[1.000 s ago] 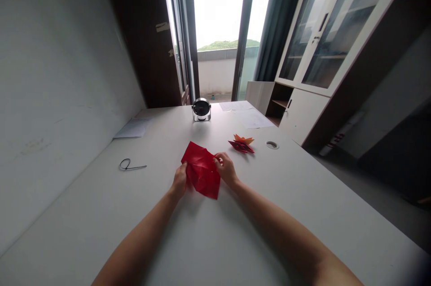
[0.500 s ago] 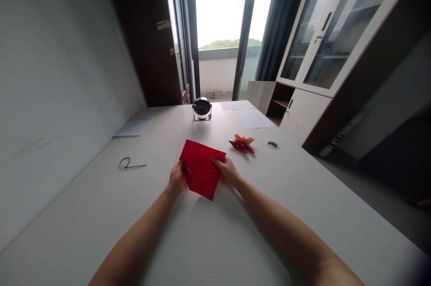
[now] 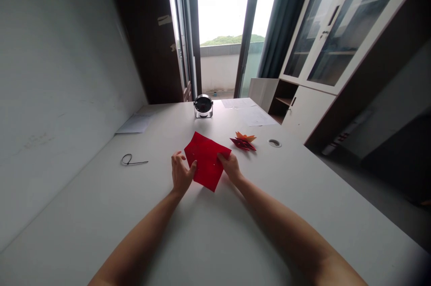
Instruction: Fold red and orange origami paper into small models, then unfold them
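A square sheet of red paper (image 3: 206, 160) is held up slightly tilted above the white table, one corner pointing toward me. My right hand (image 3: 231, 167) pinches its right corner, thumb on top and fingers behind. At the left edge is my left hand (image 3: 182, 171), its fingers spread apart and the thumb tip touching or just over the paper. Beyond my right hand, a dark red folded paper piece (image 3: 243, 144) lies against an orange folded paper piece (image 3: 247, 137) on the table.
A black cable tie (image 3: 134, 161) lies looped on the left of the table (image 3: 208, 236). At the far end stands a round black device on a metal stand (image 3: 203, 105). White paper sheets (image 3: 259, 118) lie at the back right, and a cable hole (image 3: 274, 143) is at the right.
My left hand has loosened its grip on the paper's left side and its fingers have spread. The paper and right hand have shifted slightly right and away from me.
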The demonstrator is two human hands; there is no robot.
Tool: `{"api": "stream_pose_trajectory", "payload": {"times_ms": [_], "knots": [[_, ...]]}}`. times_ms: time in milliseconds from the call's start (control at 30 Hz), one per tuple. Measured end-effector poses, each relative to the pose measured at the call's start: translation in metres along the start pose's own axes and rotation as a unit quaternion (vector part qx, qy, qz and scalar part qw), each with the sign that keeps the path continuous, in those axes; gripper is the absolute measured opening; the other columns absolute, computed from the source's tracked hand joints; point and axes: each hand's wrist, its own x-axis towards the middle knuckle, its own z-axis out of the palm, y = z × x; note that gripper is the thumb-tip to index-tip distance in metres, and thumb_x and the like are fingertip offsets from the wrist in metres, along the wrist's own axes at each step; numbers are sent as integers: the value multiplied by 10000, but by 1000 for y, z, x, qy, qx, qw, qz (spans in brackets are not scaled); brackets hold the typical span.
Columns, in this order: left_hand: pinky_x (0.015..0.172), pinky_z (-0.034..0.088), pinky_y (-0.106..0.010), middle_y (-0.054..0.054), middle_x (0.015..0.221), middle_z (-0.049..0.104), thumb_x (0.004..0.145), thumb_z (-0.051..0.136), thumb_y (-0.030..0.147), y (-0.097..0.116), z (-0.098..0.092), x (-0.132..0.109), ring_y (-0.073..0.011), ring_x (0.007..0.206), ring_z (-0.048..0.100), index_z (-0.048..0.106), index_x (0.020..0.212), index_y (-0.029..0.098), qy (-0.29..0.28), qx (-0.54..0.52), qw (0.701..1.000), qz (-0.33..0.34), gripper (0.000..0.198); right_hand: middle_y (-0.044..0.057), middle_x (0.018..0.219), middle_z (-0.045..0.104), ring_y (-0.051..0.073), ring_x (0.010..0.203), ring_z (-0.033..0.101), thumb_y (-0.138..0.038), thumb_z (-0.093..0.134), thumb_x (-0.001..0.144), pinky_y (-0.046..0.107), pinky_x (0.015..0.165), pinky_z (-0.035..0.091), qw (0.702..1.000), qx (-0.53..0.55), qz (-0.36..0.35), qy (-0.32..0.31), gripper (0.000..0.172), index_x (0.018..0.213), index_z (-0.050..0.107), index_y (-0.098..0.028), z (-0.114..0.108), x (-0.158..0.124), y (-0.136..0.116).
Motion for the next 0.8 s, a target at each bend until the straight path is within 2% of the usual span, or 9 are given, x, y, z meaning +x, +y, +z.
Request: {"api": "stream_pose_trajectory", "payload": {"times_ms": [100, 200, 300, 367, 467, 533, 600, 667, 800], "knots": [[992, 444, -487, -161, 1322, 470, 853, 657, 469, 9, -3, -1, -323, 1258, 464, 486, 987, 219, -10, 38, 998, 46, 331, 34, 750, 690, 174, 632, 594, -512, 681, 793, 279, 571, 494, 1000, -11, -14, 5, 342, 796, 660, -171, -2, 0, -1], [986, 439, -496, -152, 1327, 477, 838, 679, 455, 9, 0, -3, -327, 1211, 484, 547, 998, 220, -41, 67, 996, 42, 313, 34, 749, 691, 174, 625, 597, -520, 689, 795, 278, 560, 491, 1000, 13, -13, -9, 350, 809, 666, -171, -2, -2, -2], [975, 444, -476, -124, 1238, 535, 848, 659, 341, -2, 7, -2, -294, 1128, 521, 612, 1028, 231, -61, 57, 996, 9, 216, 39, 778, 709, 183, 645, 621, -520, 720, 776, 290, 589, 512, 999, 46, -4, -28, 359, 849, 687, -170, 0, -3, 0], [966, 447, -453, -109, 1134, 573, 841, 633, 275, -15, 11, 1, -269, 1068, 541, 641, 955, 222, -63, 29, 997, -26, 125, 45, 781, 716, 194, 659, 639, -519, 743, 758, 302, 607, 527, 997, 68, 9, -41, 370, 858, 690, -167, 1, -2, 2], [868, 485, -386, -83, 985, 600, 848, 597, 308, -35, 15, 9, -221, 937, 579, 619, 845, 202, -59, -76, 989, -114, 109, 62, 814, 732, 221, 707, 671, -522, 763, 738, 325, 645, 549, 995, 83, 28, -50, 394, 881, 695, -160, 0, 1, 5], [773, 497, -339, -52, 880, 604, 865, 562, 358, -47, 15, 15, -181, 809, 589, 575, 835, 199, -31, -192, 959, -205, 162, 71, 851, 741, 229, 733, 683, -526, 769, 731, 337, 669, 559, 993, 100, 43, -38, 416, 917, 695, -161, -2, 4, 4], [704, 496, -313, -30, 831, 611, 859, 550, 389, -55, 13, 23, -159, 729, 591, 535, 870, 205, 8, -312, 903, -295, 185, 64, 823, 736, 212, 695, 676, -530, 769, 731, 330, 649, 557, 990, 118, 65, -36, 419, 920, 685, -166, -5, 6, 4], [663, 495, -304, -28, 836, 627, 837, 557, 392, -63, 7, 32, -154, 705, 603, 508, 912, 211, 37, -379, 858, -346, 201, 48, 734, 709, 181, 619, 645, -539, 755, 747, 307, 600, 538, 987, 125, 82, -57, 399, 868, 667, -169, -7, 7, 3], [590, 473, -264, 4, 766, 592, 804, 560, 349, -83, -14, 54, -126, 625, 570, 486, 902, 216, 100, -374, 838, -385, 181, 65, 713, 699, 168, 608, 637, -574, 730, 766, 293, 587, 524, 985, 111, 85, -97, 412, 788, 633, -175, -10, 6, 0]]}}
